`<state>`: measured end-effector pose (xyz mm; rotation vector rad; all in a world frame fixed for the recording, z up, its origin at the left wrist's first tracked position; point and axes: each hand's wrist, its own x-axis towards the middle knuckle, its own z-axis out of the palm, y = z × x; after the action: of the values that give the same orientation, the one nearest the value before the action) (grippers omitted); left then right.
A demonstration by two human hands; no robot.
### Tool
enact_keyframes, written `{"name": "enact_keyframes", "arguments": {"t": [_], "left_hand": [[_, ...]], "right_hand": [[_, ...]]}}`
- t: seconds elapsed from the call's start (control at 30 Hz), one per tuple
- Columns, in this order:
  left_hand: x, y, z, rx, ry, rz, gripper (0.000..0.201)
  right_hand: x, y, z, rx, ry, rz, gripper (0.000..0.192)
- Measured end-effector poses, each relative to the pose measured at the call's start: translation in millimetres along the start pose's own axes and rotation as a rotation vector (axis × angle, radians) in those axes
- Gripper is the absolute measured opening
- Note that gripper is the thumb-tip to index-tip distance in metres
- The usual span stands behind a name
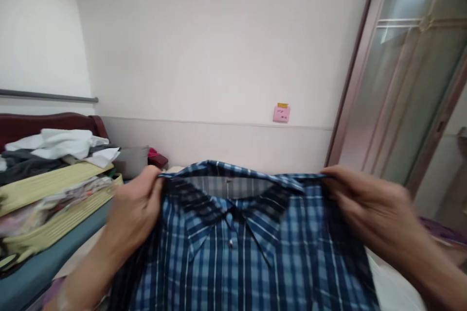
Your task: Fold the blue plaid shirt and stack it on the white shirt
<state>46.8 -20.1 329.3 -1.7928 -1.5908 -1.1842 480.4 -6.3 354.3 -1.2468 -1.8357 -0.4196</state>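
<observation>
A blue plaid collared shirt [233,257] hangs upright in front of me, stretched between both hands, its front and buttons facing me. My left hand [140,204] pinches the shoulder on the left side, fingers closed on the cloth. On the other side, my right hand [365,204] grips the opposite shoulder, slightly blurred. The collar stands open at the top, and the inside of the back shows through the neck. The lower part of the shirt runs out of the picture.
At the left, a bed with a dark red headboard [47,124] bears a yellow fabric organiser [54,180] and heaped white clothes [65,143]. A grey cushion [133,161] rests by the wall. A pink note [281,113] is taped there. Framed glass doors [401,87] stand at right.
</observation>
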Motion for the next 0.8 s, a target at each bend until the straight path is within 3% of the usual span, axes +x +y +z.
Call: {"name": "enact_keyframes", "arguments": {"t": [0.13,0.23,0.3,0.37,0.47,0.53,0.6,0.7,0.8], "left_hand": [[60,-6,108.3,0.124,-0.258,0.13,0.022],[132,3,155.4,0.121,-0.211,0.22,0.022],[188,15,165.4,0.107,-0.147,0.24,0.022],[237,28,163.4,0.089,-0.075,0.251,0.024],[279,40,150.9,0.03,0.119,0.285,0.022],[274,40,143.8,-0.027,0.225,0.334,0.022],[246,33,141.8,-0.073,0.24,0.383,0.023],[171,17,153.0,-0.103,0.111,0.396,0.024],[83,0,183.0,-0.099,-0.091,0.339,0.022]], "right_hand": [[60,36,69,-0.182,-0.174,0.018,0.024],[132,71,90,-0.378,-0.137,0.07,0.024],[183,85,81,-0.421,-0.031,0.097,0.025],[223,88,61,-0.423,0.092,0.104,0.026],[242,82,28,-0.413,0.248,0.034,0.036],[226,76,16,-0.408,0.314,-0.035,0.049],[193,74,16,-0.4,0.335,-0.071,0.05],[123,81,38,-0.351,0.235,-0.099,0.028],[46,99,83,-0.225,0.063,-0.132,0.024]]}}
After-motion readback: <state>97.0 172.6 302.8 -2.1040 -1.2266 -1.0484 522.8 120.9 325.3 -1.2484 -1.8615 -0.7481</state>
